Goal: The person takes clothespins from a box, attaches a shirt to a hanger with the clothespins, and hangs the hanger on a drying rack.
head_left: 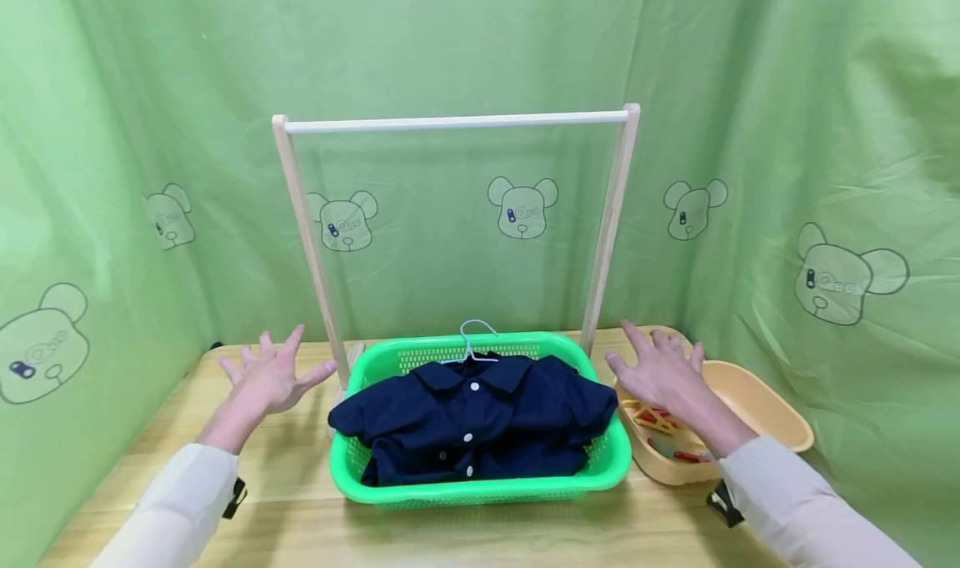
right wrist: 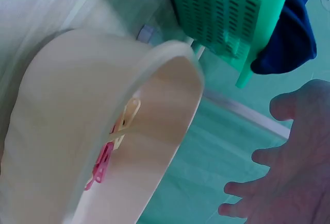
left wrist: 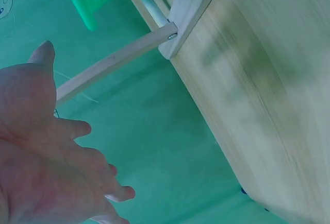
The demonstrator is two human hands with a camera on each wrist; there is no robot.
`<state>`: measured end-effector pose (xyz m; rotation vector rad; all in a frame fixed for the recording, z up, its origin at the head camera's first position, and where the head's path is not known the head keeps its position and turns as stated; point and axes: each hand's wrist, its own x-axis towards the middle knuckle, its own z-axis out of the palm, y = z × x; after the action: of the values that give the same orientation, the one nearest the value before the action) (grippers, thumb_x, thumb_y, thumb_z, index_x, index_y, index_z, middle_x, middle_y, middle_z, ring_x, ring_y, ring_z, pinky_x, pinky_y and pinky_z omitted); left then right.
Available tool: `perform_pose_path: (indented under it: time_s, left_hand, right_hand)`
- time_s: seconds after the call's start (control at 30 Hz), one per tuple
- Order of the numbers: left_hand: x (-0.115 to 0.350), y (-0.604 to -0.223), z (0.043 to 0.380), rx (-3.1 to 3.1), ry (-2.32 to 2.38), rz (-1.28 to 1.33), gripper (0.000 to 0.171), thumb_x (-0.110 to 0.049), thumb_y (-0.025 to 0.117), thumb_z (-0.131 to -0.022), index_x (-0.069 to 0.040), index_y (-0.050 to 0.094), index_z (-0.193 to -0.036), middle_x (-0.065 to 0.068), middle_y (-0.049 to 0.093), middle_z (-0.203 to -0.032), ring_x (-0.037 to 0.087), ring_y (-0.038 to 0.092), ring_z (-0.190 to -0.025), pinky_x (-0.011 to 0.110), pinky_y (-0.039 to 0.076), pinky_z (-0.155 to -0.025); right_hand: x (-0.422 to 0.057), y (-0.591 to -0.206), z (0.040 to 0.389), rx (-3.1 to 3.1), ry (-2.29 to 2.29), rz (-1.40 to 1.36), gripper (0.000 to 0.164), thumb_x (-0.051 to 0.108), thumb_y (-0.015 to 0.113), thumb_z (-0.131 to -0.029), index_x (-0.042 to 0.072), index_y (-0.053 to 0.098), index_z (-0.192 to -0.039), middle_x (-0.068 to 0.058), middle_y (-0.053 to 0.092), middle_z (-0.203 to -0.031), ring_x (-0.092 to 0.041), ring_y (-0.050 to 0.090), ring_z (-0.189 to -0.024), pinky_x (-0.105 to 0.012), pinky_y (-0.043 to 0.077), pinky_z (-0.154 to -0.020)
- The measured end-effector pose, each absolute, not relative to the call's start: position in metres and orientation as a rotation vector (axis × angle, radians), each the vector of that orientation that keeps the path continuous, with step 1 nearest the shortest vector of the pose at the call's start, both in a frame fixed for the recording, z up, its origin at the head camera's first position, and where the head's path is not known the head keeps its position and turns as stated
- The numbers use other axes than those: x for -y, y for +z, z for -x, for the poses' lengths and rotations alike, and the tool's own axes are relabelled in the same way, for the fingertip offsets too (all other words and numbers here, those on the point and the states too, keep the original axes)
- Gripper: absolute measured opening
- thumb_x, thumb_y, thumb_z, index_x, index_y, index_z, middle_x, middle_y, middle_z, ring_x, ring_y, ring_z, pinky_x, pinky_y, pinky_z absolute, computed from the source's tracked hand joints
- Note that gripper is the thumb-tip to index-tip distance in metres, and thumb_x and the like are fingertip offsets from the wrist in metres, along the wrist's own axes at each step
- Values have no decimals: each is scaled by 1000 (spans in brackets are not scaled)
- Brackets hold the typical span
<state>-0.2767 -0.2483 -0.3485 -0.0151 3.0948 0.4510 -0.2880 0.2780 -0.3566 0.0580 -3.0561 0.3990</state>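
A dark navy shirt [head_left: 517,409] with white buttons lies folded in a green basket [head_left: 480,491], its sleeves spilling over both ends. From its collar rises the hook of a white hanger [head_left: 470,347]. My left hand [head_left: 272,378] hovers left of the basket, fingers spread and holding nothing; the left wrist view shows the same hand [left wrist: 56,157] near the rack's foot. On the other side my right hand [head_left: 663,372] is spread above a beige bin [head_left: 660,468], also holding nothing. Clothespins [right wrist: 103,162], red and yellow, lie inside that bin.
Behind the basket stands a wooden rack with a white crossbar [head_left: 457,123] and two uprights [head_left: 309,243]. Everything sits on a light wooden table [head_left: 292,485]. Green curtains [head_left: 465,59] with bear drawings enclose the back and sides.
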Motion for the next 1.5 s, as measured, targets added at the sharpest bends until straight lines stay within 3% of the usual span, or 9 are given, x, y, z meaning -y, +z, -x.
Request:
perform_pose_path:
  time_s: [0.43,0.7,0.87,1.1,1.23,1.37,1.5]
  left_hand:
    - [215,-339,265,-3093,295,-136,93,-71,48,-94,-11,25,-160,46,19,-155,74,18,-137,86,2,-105]
    - [189,-343,267,-3115,442,-380,81,-58,56,-97,-2,38,-153,38,43,-148,60,42,-134,74,21,-113]
    - [174,-348,268,-3104,460,-441,72,-48,58,-100,4,45,-147,37,47,-145,55,46,-134,71,29,-111]
    - [168,-355,266,-3107,414,-515,52,-38,60,-100,4,61,-130,26,68,-123,48,64,-114,59,46,-101]
    - [168,-355,265,-3149,448,-565,31,-29,63,-99,0,72,-108,19,74,-104,40,71,-93,51,55,-85]
    - [168,-356,265,-3189,456,-588,19,-21,65,-97,-7,71,-87,10,70,-80,27,65,-71,42,53,-69]
    - [170,-356,266,-3208,452,-621,17,-15,67,-95,-9,69,-80,3,64,-70,18,57,-63,35,49,-62]
  right_hand:
    - [-253,-351,283,3044,379,-129,75,59,35,-104,12,23,-161,-40,28,-155,-66,21,-140,-85,8,-103]
    - [-227,-350,283,3056,484,-186,73,53,35,-106,7,23,-161,-35,33,-156,-58,31,-142,-77,24,-103]
    - [-215,-351,280,3023,475,-274,65,40,45,-106,3,31,-157,-33,44,-150,-53,42,-138,-73,35,-101]
    - [-209,-353,276,3010,434,-341,52,25,54,-103,-3,47,-146,-34,55,-139,-53,52,-129,-64,43,-103]
    - [-209,-356,275,2980,440,-348,42,21,57,-101,-4,58,-135,-33,61,-131,-51,58,-123,-60,47,-101]
    - [-208,-358,275,2927,427,-361,32,18,62,-98,-3,68,-121,-27,69,-121,-49,63,-114,-58,49,-96]
    - [-207,-359,274,2888,395,-377,23,16,66,-95,1,74,-111,-20,74,-112,-48,65,-108,-53,43,-86]
